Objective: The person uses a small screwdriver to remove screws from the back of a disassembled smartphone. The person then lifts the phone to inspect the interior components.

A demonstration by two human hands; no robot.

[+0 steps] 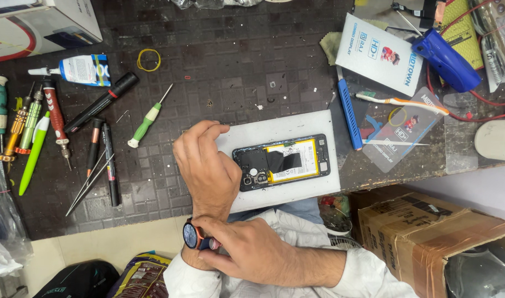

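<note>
step: pause in phone work, fixing watch | R hand (252,251) pinches watch (193,234) on L wrist | L hand (205,165) loosely curled, holds nothing, edge rests on white pad (318,124) | opened phone (282,161) just right of L hand, back off | next, I judge: free both hands, w/ green screwdriver (147,121) lying to left

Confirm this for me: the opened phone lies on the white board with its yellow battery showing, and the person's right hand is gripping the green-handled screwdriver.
Not quite. In the head view the right hand rests on the wristwatch worn on the left wrist, not on the green-handled screwdriver, which lies untouched on the dark mat. The rest holds: the opened phone lies on the white board, yellow battery showing.
</note>
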